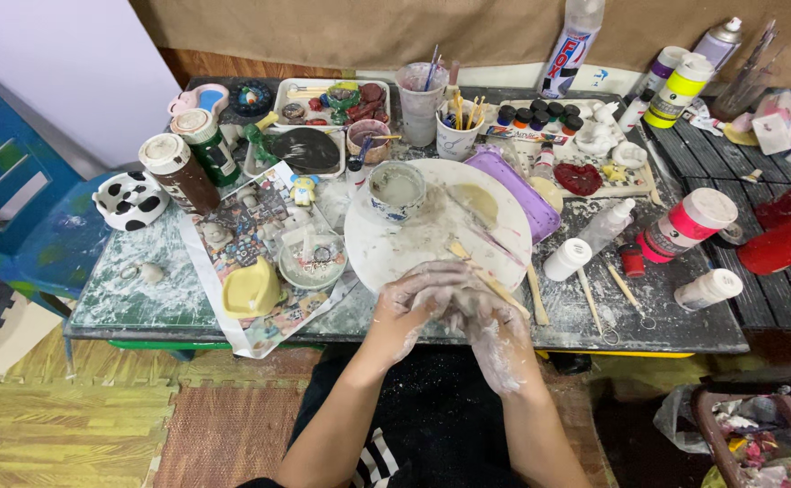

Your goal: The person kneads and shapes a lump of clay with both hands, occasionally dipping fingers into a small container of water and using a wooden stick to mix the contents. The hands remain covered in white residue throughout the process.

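Left hand [411, 303] and right hand [484, 318], clay-smeared, are cupped together at the surface [142, 289] edge, fingers clenched over a clay lump, mostly hidden. Risk, judged: wet clay slipping off the edge, or an elbow knocking the wooden sticks [495, 285].

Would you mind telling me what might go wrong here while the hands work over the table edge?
Both hands, left hand and right hand, are clay-smeared and pressed together, so slipping seems possible. The wooden stick lies right beside them and might get knocked off. The cup of grey slurry could tip if bumped.
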